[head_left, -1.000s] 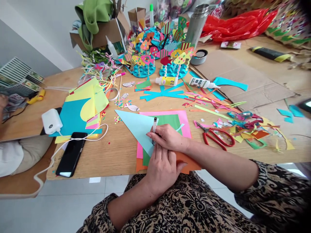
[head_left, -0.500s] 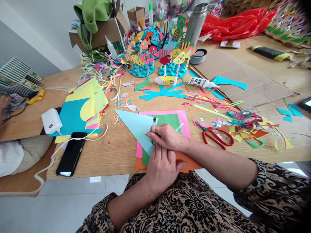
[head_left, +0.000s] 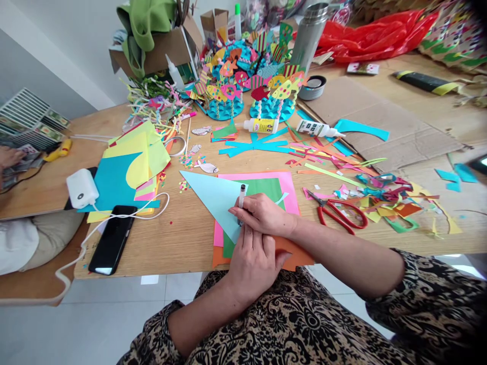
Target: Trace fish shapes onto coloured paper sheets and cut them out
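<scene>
My right hand (head_left: 268,215) is closed around a pen (head_left: 242,195) with a black end, held upright over a light blue paper triangle (head_left: 213,197). My left hand (head_left: 253,261) lies with its fingers stretched out on the near end of that paper, its fingertips touching the underside of my right hand. The pen's tip is hidden behind the fingers. Beneath the blue paper are stacked sheets: green paper (head_left: 266,188), pink paper (head_left: 292,195) and orange paper (head_left: 291,253). Red-handled pliers-like cutters (head_left: 338,213) lie just right of the stack.
Paper scraps (head_left: 403,203) spread on the right. A phone (head_left: 112,241) and white charger (head_left: 81,188) lie left, by coloured sheets (head_left: 114,175). Two glue bottles (head_left: 262,125), paper-fish decorations (head_left: 272,106) and a steel flask (head_left: 308,38) stand behind. A co-worker's hand (head_left: 5,158) shows far left.
The camera view has shifted very slightly. My hands, the pen and the blue paper keep almost the same positions.
</scene>
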Demonstrator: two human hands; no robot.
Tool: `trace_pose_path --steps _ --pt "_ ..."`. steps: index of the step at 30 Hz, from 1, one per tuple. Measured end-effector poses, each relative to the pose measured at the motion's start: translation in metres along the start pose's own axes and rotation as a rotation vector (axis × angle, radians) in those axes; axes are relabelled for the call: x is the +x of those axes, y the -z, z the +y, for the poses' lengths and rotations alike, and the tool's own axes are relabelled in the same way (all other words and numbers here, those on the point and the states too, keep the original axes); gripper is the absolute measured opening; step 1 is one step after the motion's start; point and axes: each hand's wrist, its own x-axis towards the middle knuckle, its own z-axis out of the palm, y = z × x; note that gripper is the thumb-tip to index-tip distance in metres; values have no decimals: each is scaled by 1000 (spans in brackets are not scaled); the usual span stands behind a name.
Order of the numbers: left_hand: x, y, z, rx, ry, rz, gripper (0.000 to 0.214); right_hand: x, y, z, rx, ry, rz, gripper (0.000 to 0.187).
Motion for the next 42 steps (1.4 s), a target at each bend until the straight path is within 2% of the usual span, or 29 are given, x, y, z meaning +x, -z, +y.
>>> trace_pose_path --steps 18,42 --pt "0 0 -1 16 -12 -10 43 0 0 0 -10 18 4 29" --pt "1 1 0 16 -6 9 35 -1 -1 3 -48 64 2 30"
